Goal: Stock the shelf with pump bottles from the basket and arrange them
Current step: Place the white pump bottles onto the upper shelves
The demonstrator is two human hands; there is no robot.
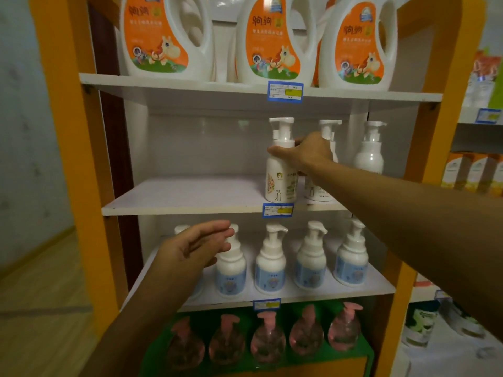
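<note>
My right hand (309, 153) grips the neck of a white pump bottle (280, 183) with a green and orange label, standing upright at the front of the middle shelf (185, 197). Two more white pump bottles stand to its right: one (330, 131) mostly hidden behind my hand, the other (370, 151) near the shelf's right end. My left hand (196, 247) hovers with straight fingers in front of the shelf below, holding nothing, just left of a blue-labelled pump bottle (231, 268). No basket is in view.
The lower shelf (375, 288) carries a row of several blue-labelled pump bottles. Pink pump bottles (268, 338) sit on a green base at the bottom. Large orange-labelled jugs (272, 39) fill the top shelf. Orange uprights (424, 172) frame the unit; another rack (473, 172) stands at right.
</note>
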